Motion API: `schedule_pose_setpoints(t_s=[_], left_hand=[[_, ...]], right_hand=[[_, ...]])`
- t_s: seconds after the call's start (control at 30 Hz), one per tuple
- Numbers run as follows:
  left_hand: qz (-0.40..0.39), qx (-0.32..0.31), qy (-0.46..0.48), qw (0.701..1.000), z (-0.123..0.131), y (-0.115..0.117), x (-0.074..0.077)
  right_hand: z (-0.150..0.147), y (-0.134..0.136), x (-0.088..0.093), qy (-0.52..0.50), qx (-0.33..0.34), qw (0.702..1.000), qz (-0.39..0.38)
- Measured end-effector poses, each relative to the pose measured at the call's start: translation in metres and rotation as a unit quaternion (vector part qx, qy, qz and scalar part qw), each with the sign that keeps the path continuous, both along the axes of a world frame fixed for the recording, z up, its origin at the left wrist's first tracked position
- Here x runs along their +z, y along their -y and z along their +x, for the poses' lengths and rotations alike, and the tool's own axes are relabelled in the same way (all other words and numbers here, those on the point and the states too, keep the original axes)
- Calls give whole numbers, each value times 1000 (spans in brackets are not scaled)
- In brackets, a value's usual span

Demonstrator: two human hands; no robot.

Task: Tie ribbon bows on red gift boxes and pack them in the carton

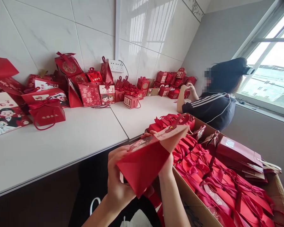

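Observation:
Both hands hold a red gift box (145, 162) in front of me, tilted, with its red triangular side facing me. A cream band, a printed cartoon figure and a ribbon loop show along its upper edge. My left hand (118, 176) grips the near left end, thumb and fingers wrapped round it. My right hand (167, 167) is behind the box's right side, its fingers partly hidden by the box. To the right of the box stands a large cardboard carton (191, 206) packed with red, ribbon-tied boxes (217, 179).
A white table (85, 132) runs along the tiled wall. Many red gift boxes (90, 94) are heaped at its back, with a small red box (47, 112) nearer its front. A co-worker (210, 107) sits at the far right end near the window, hands raised by more boxes.

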State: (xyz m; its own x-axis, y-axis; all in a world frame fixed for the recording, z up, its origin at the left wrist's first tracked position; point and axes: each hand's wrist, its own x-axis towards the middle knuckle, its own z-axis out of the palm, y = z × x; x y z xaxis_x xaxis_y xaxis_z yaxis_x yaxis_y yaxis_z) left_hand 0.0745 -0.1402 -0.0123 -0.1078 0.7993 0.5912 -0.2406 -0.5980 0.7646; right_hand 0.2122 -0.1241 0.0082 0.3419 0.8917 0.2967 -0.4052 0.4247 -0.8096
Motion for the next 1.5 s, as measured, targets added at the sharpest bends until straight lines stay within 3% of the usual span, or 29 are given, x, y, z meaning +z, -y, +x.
schedule_pose_setpoints(t_s=[0.03,0.1,0.2,0.27,0.33,0.4,0.47,0.57,0.63,0.7,0.8,0.87,0.93,1.0,1.1,1.2,1.27,1.33,1.4,1.5], left_hand=[[-82,-45,36,995,0,0,4],[-243,-146,94,954,1,-2,14],[-427,-271,159,848,2,-10,28],[-514,-332,200,765,3,-12,33],[-530,-358,215,738,5,-12,35],[-503,-345,211,764,7,-8,30],[-453,-283,197,822,11,-1,16],[-349,-150,150,913,19,12,-16],[-295,-106,112,943,26,20,-37],[-277,-92,74,954,32,28,-53],[-286,-62,9,956,35,36,-62],[-283,-51,-14,958,33,38,-59],[-266,-80,-13,960,29,35,-52],[-237,-147,-11,960,23,27,-44],[-185,-293,-54,937,18,5,-36],[-87,-396,-188,894,24,-21,-38],[4,-385,-317,867,34,-33,-44],[89,-324,-415,846,47,-38,-51],[152,-253,-448,844,60,-38,-56],[208,-181,-439,855,71,-35,-57]], right_hand=[[1,2,1,3,-15,1000,-1],[2,9,6,47,-44,998,-4],[1,20,20,179,-53,981,-45],[-1,23,29,240,-64,964,-90],[0,23,33,266,-87,953,-114],[2,21,32,261,-108,954,-102],[6,19,29,243,-114,960,-73],[10,19,23,209,-90,972,-54],[11,21,21,194,-68,978,-46],[12,23,18,188,-55,980,-32],[13,25,13,197,-84,976,-29],[16,28,10,205,-109,972,-28],[21,37,9,242,-104,965,-9],[27,54,11,332,-83,940,10],[39,90,17,491,-103,865,-19],[63,125,21,573,-128,804,-94],[92,139,24,577,-132,793,-144],[132,143,31,536,-170,805,-188],[178,134,41,470,-280,807,-222],[240,101,57,444,-442,736,-256]])
